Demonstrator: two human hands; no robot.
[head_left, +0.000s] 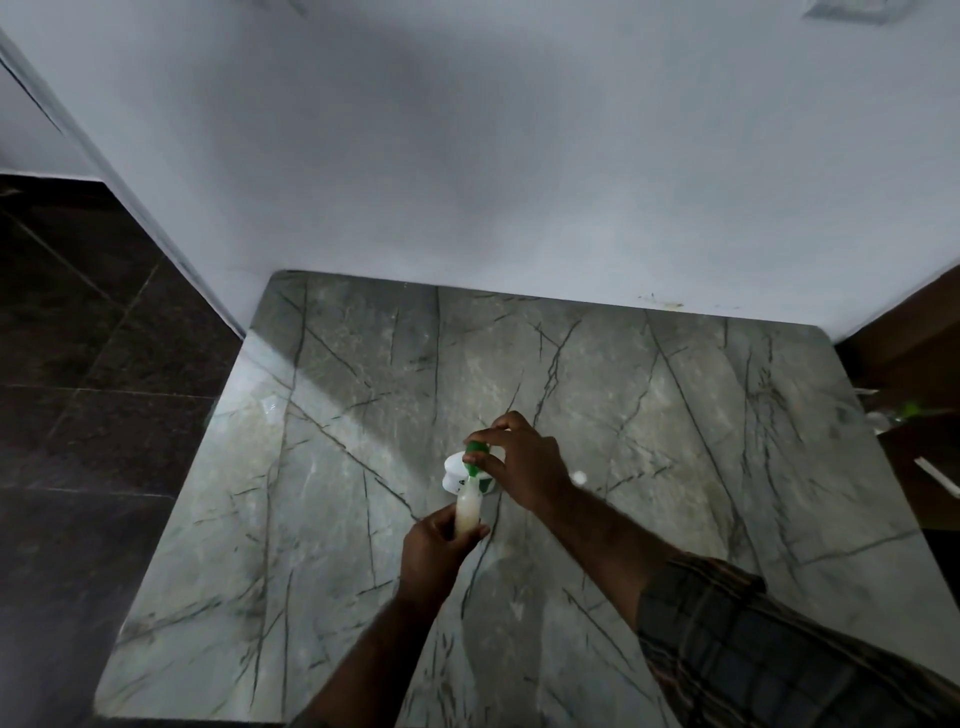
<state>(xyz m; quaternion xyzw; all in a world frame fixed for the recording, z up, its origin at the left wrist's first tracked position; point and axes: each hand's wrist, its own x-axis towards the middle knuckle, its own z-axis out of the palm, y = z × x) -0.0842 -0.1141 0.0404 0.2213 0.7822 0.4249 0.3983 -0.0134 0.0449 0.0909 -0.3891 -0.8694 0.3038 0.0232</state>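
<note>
A small pale bottle (466, 509) with a green cap (475, 453) is held over the grey marble tabletop (675, 426). My left hand (434, 551) grips the bottle's body from below. The fingers of my right hand (524, 462) pinch the green cap at its top. Just behind the bottle a small white container (453, 475) sits on the table, partly hidden by the bottle and my right hand.
A white wall (467, 156) rises right behind the table. Dark tiled floor (78, 389) lies to the left. A small white speck (577, 476) lies on the marble right of my hand. Brown furniture (914, 332) with blurred items stands at the right edge.
</note>
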